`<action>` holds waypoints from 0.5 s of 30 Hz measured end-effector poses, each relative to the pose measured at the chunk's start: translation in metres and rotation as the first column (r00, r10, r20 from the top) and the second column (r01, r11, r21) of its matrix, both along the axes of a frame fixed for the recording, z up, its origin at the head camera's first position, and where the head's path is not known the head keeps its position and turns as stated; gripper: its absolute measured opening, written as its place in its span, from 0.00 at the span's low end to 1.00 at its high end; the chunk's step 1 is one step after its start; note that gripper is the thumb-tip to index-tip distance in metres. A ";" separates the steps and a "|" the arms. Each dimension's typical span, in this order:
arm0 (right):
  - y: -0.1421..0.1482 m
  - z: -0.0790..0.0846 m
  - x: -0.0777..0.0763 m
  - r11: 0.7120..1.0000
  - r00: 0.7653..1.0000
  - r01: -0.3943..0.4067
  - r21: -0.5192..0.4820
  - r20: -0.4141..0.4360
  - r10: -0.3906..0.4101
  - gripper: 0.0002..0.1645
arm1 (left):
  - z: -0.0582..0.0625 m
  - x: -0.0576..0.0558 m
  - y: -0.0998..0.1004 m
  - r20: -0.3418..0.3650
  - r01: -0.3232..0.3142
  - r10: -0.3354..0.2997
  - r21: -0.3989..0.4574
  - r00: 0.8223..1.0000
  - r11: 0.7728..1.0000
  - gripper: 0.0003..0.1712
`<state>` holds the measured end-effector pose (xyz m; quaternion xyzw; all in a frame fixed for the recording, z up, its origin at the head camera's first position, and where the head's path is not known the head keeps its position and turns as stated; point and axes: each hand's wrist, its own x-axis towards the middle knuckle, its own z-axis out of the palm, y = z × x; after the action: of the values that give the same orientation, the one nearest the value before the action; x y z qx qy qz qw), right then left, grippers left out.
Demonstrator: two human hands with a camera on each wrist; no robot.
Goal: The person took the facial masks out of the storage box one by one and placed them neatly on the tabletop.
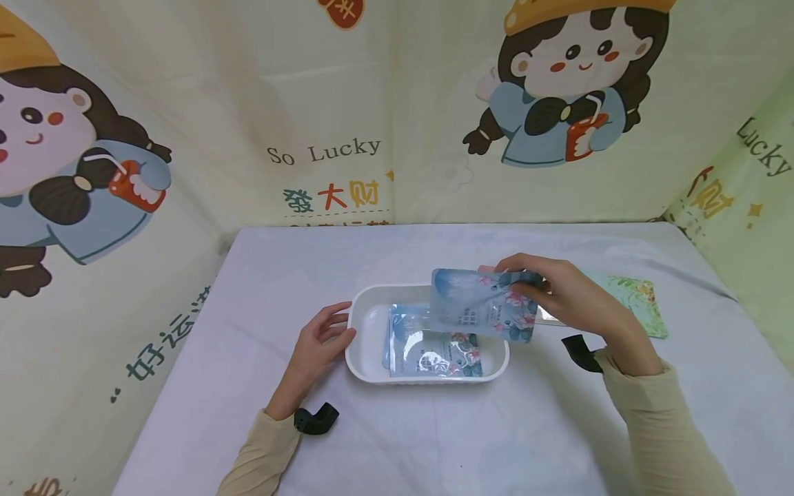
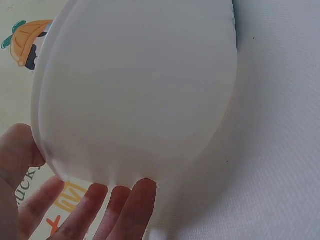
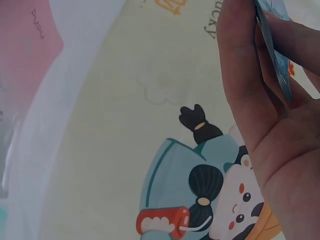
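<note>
My right hand point(image 1: 573, 296) pinches a blue floral face-mask sachet point(image 1: 477, 303) by its right end, over the right part of a white tray point(image 1: 366, 362). Seen edge-on in the right wrist view, the sachet point(image 3: 276, 55) sits between thumb and fingers. Inside the tray lie similar blue floral sachets point(image 1: 422, 355), overlapping and shiny. At the tray's left end, my left hand point(image 1: 319, 344) has its fingertips against the outer wall. The left wrist view shows those fairly straight fingers point(image 2: 132, 210) spread along the tray's rounded end point(image 2: 140, 100).
Right of the tray, partly behind my right hand, lies a green floral packet point(image 1: 639, 303). A pink packet point(image 3: 30, 55) shows in the right wrist view. The table has a white cloth point(image 1: 434, 441); a printed curtain point(image 1: 434, 193) hangs behind it.
</note>
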<state>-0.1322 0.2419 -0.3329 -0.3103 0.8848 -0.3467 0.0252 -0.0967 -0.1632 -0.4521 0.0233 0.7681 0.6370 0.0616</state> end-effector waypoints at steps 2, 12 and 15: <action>0.003 0.002 0.001 1.000 1.000 0.011 0.009 -0.006 -0.011 0.25 | 0.000 0.000 0.000 -0.002 0.001 -0.001 0.005 1.000 1.000 0.29; 0.017 0.007 0.005 0.996 0.998 0.065 0.064 0.023 -0.066 0.23 | -0.001 0.000 -0.001 -0.016 0.008 -0.008 0.008 1.000 1.000 0.29; 0.023 0.006 0.006 0.995 0.998 0.064 0.080 -0.007 -0.064 0.23 | -0.002 -0.001 -0.001 -0.017 0.009 -0.009 0.007 1.000 1.000 0.29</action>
<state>-0.1263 0.2645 -0.3267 -0.2813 0.9076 -0.3106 0.0244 -0.0973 -0.1643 -0.4538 0.0325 0.7662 0.6392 0.0578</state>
